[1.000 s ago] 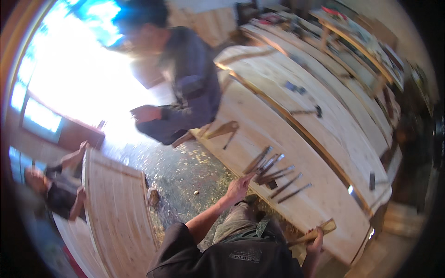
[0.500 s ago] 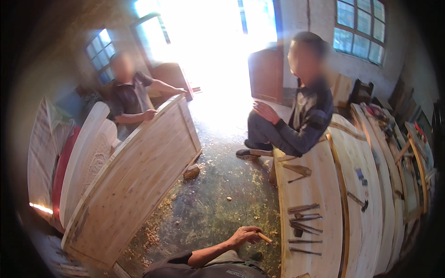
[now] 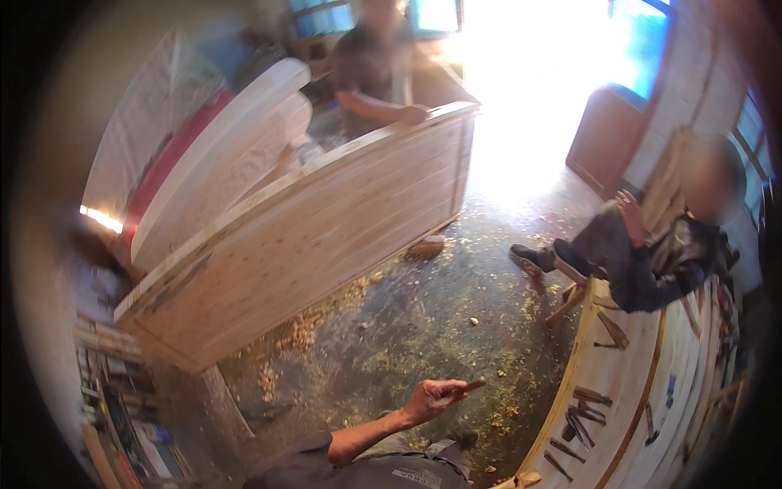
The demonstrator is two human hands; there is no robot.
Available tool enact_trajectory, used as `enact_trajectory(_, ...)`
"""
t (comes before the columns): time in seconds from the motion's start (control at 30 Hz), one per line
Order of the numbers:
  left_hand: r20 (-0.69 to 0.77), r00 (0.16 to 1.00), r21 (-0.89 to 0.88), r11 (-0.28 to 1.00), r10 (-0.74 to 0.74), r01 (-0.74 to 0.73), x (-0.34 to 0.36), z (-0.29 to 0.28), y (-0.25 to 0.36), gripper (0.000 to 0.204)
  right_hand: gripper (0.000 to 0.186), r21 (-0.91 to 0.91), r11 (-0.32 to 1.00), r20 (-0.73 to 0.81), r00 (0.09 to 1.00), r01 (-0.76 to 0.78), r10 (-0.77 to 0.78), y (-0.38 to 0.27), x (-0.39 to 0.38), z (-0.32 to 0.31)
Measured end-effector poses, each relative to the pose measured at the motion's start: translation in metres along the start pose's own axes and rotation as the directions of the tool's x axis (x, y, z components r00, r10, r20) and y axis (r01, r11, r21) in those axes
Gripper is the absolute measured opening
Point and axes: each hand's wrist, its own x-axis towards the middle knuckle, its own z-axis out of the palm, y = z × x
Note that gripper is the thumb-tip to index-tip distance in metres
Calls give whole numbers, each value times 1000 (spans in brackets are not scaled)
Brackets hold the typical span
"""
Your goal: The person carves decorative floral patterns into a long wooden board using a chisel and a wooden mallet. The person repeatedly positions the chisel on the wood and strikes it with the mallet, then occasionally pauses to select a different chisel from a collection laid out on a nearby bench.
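Observation:
My left hand (image 3: 433, 399) is out over the floor, closed on a short slim wooden-handled tool (image 3: 472, 384); its far end is hard to make out. My right hand (image 3: 507, 483) barely shows at the lower edge, on a wooden mallet or handle (image 3: 525, 477) that is mostly cut off. To the right of both lies a long pale plank workpiece (image 3: 619, 359) with a group of chisels (image 3: 585, 420), a wooden tool (image 3: 612, 330) and, farther right, a hammer (image 3: 649, 425) on it.
A co-worker (image 3: 375, 73) grips the top of a tilted panelled board (image 3: 309, 236) at left, before stacked curved boards (image 3: 216, 175). Another person (image 3: 668, 236) sits at the bench's far end. Shavings (image 3: 301, 330) and a wood block (image 3: 425, 247) lie on the floor (image 3: 375, 342) below a bright doorway.
My left hand has left the chisels on the plank, carrying the short tool over the floor. The view has lifted and swung left; the seated person's hand has risen.

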Motion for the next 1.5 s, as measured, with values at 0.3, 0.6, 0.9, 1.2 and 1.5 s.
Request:
enact_trajectory(0.3,-355,932,-388,919,-75,-74,-34,-223,48,23,36,-231,971,26,998,-55,63,67,-4,149)
enact_trajectory(0.6,-797,585,-434,816,-151,-381,-83,-379,73,34,37,-372,919,-26,991,-133,134,103,35,253)
enact_trajectory(0.9,-984,164,-171,638,-70,-751,-150,-482,127,33,21,-528,847,346,897,-55,274,152,129,419)
enact_trajectory(1.2,-996,76,-32,657,38,-753,-199,-583,154,34,22,-555,826,296,903,-103,311,214,127,496)
enact_trajectory(1.5,-995,1,67,692,97,-718,-223,-768,166,24,32,-357,923,92,977,-147,191,300,74,465)
